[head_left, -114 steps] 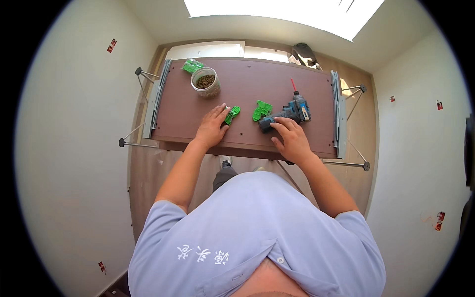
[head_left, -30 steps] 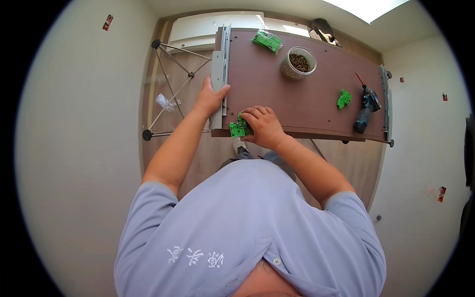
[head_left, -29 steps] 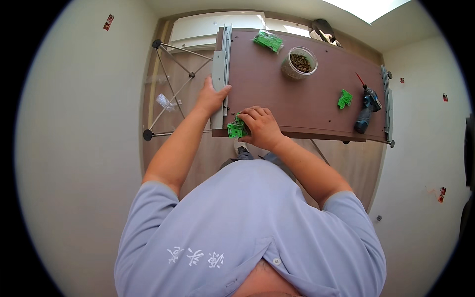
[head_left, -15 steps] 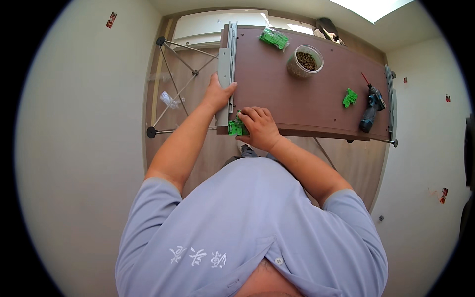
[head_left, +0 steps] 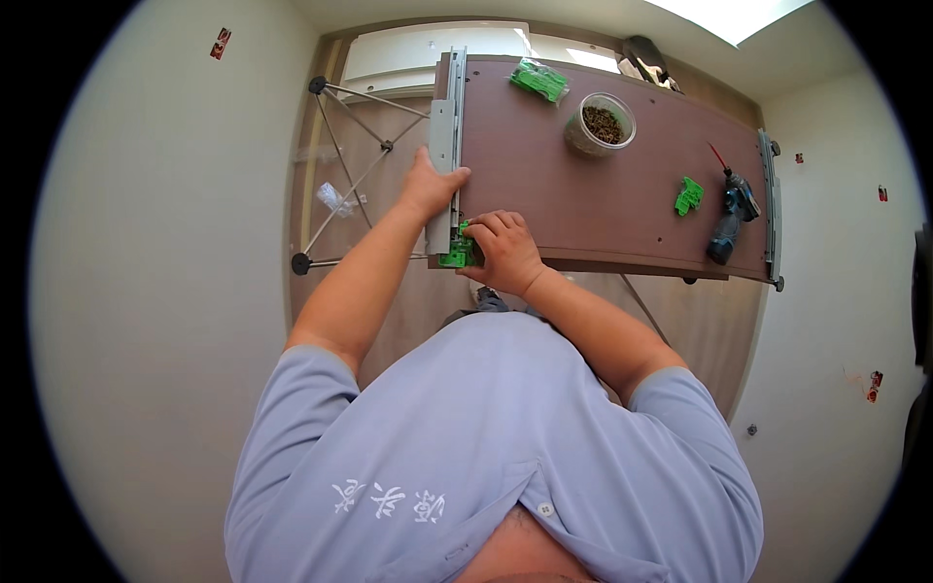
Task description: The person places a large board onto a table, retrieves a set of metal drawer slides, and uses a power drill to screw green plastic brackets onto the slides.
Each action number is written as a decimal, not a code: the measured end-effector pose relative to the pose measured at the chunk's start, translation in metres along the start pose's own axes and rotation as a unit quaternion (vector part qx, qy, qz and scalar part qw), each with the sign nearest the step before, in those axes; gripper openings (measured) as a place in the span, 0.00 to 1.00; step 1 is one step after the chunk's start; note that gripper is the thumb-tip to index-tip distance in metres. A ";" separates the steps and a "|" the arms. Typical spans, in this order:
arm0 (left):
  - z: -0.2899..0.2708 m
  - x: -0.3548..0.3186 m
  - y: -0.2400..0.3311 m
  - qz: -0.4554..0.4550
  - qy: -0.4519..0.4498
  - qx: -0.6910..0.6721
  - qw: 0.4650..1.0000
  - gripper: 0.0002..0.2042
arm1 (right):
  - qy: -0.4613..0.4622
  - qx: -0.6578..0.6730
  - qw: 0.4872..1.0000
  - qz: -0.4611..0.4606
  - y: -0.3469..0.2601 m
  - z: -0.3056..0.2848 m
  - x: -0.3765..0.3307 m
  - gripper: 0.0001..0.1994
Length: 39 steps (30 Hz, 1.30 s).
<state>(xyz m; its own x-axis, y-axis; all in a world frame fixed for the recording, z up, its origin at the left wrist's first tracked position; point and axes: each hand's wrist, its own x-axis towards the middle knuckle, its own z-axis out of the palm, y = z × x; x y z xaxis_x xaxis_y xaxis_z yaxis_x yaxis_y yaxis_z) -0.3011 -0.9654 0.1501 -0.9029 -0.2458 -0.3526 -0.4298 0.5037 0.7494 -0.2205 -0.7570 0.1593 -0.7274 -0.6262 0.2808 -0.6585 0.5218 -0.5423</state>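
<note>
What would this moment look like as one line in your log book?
left hand: on grey rail | right hand: pressing green clip at board corner | drill, spare clip, screw tub: lying apart

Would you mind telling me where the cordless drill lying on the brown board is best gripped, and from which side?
Grip the cordless drill around its dark handle, the near end toward the board's front edge. Come from above and the near side: it lies flat, with the red-tipped bit pointing away, so the handle is the free, thick part. Nothing crowds it; the loose green clip lies apart to its left.
</note>
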 end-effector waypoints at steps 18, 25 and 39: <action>0.004 0.000 -0.005 0.032 0.007 0.003 0.999 0.37 | -0.008 -0.005 1.000 -0.004 0.015 -0.006 0.023 0.28; 0.006 0.001 -0.007 0.028 0.014 0.015 0.999 0.37 | -0.028 -0.029 0.999 0.007 0.012 -0.002 0.021 0.29; 0.003 0.002 -0.009 -0.001 0.013 0.006 1.000 0.51 | -0.054 0.018 0.997 0.049 0.018 -0.034 -0.014 0.35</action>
<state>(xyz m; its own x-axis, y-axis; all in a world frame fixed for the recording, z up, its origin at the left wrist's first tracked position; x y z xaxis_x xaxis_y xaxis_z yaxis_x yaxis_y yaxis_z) -0.2986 -0.9679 0.1409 -0.9020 -0.2683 -0.3383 -0.4310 0.5129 0.7425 -0.2287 -0.7189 0.1726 -0.7620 -0.6324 0.1395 -0.5761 0.5637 -0.5919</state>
